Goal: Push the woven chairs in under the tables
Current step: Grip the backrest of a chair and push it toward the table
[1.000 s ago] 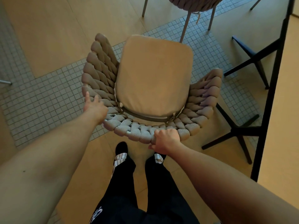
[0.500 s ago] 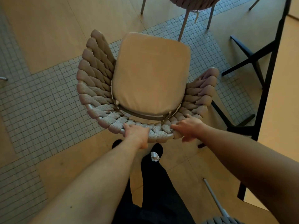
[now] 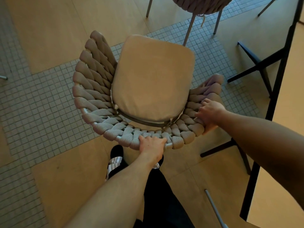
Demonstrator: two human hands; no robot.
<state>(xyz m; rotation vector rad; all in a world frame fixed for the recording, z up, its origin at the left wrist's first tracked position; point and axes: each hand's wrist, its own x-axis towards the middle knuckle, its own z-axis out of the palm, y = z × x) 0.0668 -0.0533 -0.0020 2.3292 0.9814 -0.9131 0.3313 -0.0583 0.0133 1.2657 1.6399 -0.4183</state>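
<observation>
Trouble from here would most likely come at the black base of the counter, whose crossed feet spread over the floor at about 4 o'clock from the woven chair. That chair stands in mid frame on the tiled strip and wooden floor, its cushion facing up and its open front toward 12 o'clock, not yet under the counter edge running down the right side. The left hand is wrapped over the back rim at 6 o'clock, fingers curled onto the woven cord. The right hand grips the right arm of the weave at 3 o'clock, thumb below and fingers on top. If the chair is swung toward 3 o'clock too sharply, its legs, hidden beneath the seat, could catch the base feet and stop short or tip. The soft cord may slide on its metal tube, so the grip could slip under a hard shove. The person's foot sits just behind the rim and could be clipped. A second chair at 12 o'clock narrows the room ahead.
</observation>
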